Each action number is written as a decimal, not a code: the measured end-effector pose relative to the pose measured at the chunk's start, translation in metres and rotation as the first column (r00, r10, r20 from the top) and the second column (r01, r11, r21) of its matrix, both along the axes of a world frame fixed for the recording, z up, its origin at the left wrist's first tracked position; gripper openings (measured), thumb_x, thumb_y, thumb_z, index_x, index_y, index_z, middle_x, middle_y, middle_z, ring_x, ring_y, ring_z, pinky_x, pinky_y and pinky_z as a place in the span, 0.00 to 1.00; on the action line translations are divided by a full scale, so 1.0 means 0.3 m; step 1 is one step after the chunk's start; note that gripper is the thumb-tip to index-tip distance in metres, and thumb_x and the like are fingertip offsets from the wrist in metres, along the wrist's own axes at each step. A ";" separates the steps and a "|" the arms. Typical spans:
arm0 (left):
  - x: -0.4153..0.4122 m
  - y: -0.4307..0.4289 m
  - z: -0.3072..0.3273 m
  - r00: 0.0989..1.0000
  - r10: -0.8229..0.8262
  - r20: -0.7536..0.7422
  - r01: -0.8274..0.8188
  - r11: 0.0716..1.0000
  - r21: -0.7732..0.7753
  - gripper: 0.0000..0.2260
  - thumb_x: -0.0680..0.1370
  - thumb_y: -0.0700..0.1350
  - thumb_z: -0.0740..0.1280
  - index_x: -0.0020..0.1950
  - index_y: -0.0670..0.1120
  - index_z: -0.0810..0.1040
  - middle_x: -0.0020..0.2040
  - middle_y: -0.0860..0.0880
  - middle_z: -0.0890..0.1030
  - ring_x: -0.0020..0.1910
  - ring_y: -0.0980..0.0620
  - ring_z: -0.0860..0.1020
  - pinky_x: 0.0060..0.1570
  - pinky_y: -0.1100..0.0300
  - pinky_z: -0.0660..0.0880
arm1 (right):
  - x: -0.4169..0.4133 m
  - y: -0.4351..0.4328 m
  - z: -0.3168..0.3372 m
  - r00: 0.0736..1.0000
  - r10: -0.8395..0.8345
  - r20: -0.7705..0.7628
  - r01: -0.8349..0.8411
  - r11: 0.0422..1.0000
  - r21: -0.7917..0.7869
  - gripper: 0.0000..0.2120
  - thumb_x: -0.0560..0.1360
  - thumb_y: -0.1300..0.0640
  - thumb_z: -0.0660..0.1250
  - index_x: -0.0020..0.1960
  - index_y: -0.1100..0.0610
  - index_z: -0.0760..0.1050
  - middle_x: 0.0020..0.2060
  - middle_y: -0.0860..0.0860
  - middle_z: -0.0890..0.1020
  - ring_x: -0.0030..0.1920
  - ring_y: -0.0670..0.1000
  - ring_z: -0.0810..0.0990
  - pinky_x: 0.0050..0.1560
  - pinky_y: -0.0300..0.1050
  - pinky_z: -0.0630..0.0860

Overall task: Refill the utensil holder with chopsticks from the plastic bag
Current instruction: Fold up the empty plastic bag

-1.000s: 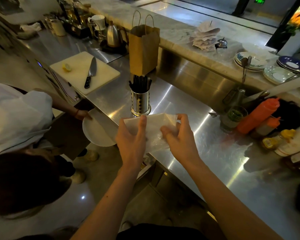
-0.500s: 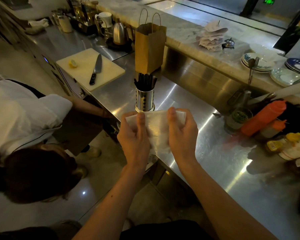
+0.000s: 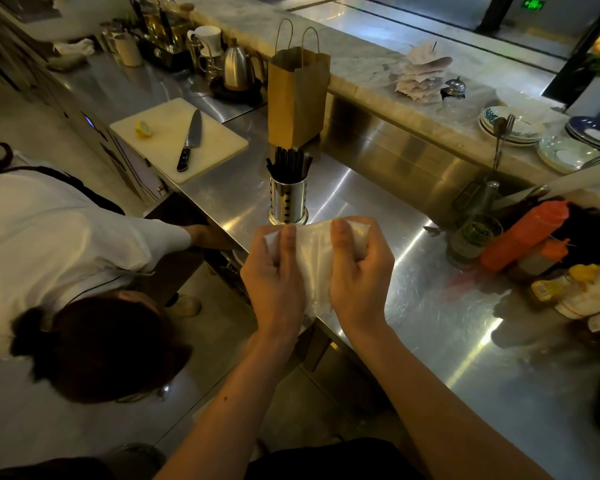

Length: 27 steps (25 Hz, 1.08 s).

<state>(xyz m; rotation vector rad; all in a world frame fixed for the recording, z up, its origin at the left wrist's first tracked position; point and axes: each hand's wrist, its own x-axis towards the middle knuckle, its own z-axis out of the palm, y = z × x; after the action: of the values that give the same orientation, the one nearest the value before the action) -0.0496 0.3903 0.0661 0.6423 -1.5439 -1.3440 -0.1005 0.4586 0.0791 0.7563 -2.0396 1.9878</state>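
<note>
Hands, walls and edges keeping things out of sight

The left hand (image 3: 274, 271) and right hand (image 3: 361, 271) are covering both sides of the plastic bag (image 3: 317, 258), their fingers curling out of sight behind it — whether anything is lying inside cannot be told. The utensil holder (image 3: 287, 202) is hiding the lower lengths of the chopsticks (image 3: 288, 164). A second person (image 3: 66, 244) is bending at the left, the reaching hand lying half hidden in the dark under the tabletop (image 3: 430, 306). The right edge is cutting off the blue plates (image 3: 596, 129) and a white container (image 3: 593, 292) — and the paper slips (image 3: 420, 72) are showing too small to read.
</note>
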 end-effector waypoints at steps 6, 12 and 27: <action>0.000 0.007 0.006 1.000 -0.016 -0.011 0.016 1.000 -0.010 0.04 0.80 0.54 0.63 0.45 0.60 0.74 0.38 0.61 0.79 0.35 0.60 0.78 0.32 0.68 0.73 | -0.008 -0.010 -0.009 0.999 -0.006 -0.048 0.007 0.999 0.035 0.03 0.80 0.56 0.62 0.49 0.53 0.72 0.32 0.38 0.78 0.35 0.35 0.79 0.31 0.24 0.71; 0.006 0.026 -0.014 0.999 -0.028 -0.027 0.029 0.999 0.045 0.05 0.81 0.47 0.65 0.46 0.56 0.75 0.38 0.60 0.80 0.34 0.62 0.77 0.32 0.69 0.73 | 0.011 -0.024 -0.023 0.997 -0.005 -0.074 0.011 0.997 0.076 0.05 0.80 0.56 0.62 0.50 0.57 0.74 0.33 0.36 0.75 0.36 0.32 0.78 0.33 0.23 0.72; -0.011 0.001 -0.013 0.989 -0.118 0.091 0.132 0.974 -0.181 0.05 0.82 0.43 0.62 0.49 0.51 0.74 0.39 0.66 0.79 0.37 0.64 0.79 0.31 0.73 0.73 | -0.028 -0.021 -0.050 0.996 0.076 -0.043 -0.070 0.989 0.127 0.07 0.81 0.53 0.59 0.51 0.56 0.73 0.32 0.36 0.77 0.35 0.35 0.79 0.31 0.24 0.71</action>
<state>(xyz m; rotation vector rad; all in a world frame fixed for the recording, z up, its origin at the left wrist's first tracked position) -0.0529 0.3905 0.0621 0.4926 -1.7760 -1.2588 -0.1090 0.4523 0.0640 0.9074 -2.1552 1.8735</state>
